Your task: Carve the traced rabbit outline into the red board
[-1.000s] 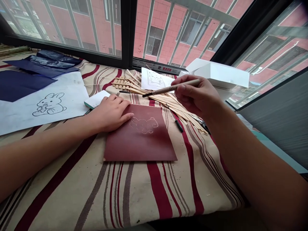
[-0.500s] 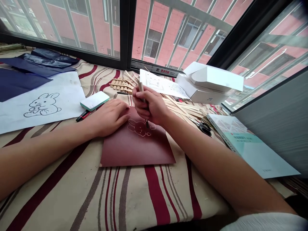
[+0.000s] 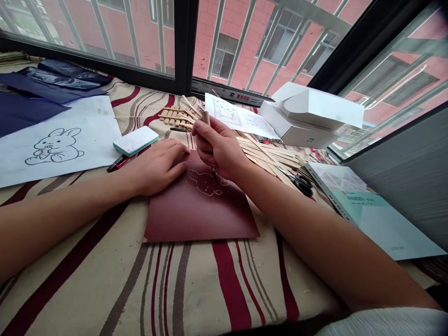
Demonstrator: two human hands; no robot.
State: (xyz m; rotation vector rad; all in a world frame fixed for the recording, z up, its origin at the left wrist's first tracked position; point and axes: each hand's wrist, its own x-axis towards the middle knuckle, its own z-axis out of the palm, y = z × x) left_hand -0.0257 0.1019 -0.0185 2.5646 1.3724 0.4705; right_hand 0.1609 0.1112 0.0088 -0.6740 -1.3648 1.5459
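Note:
A dark red sheet (image 3: 199, 212) lies on the striped cloth, with a pale rabbit outline (image 3: 205, 182) scratched near its far edge. My left hand (image 3: 159, 163) rests flat on the sheet's far left corner, fingers stretched out. My right hand (image 3: 219, 149) is closed in a fist around a thin carving tool (image 3: 207, 122). The tool stands nearly upright, its dark tip touching the sheet at the rabbit outline.
A white paper with a drawn rabbit (image 3: 56, 144) and dark blue sheets (image 3: 31, 95) lie at the left. A white-and-teal block (image 3: 136, 140) and a red marker (image 3: 118, 163) sit nearby. Behind are wooden strips (image 3: 266, 156), scissors (image 3: 303, 184), a white box (image 3: 308, 116) and a book (image 3: 371, 210).
My right hand swung the tool from level in the air down into an upright fist grip, its tip now on the rabbit outline. My left hand stayed on the sheet.

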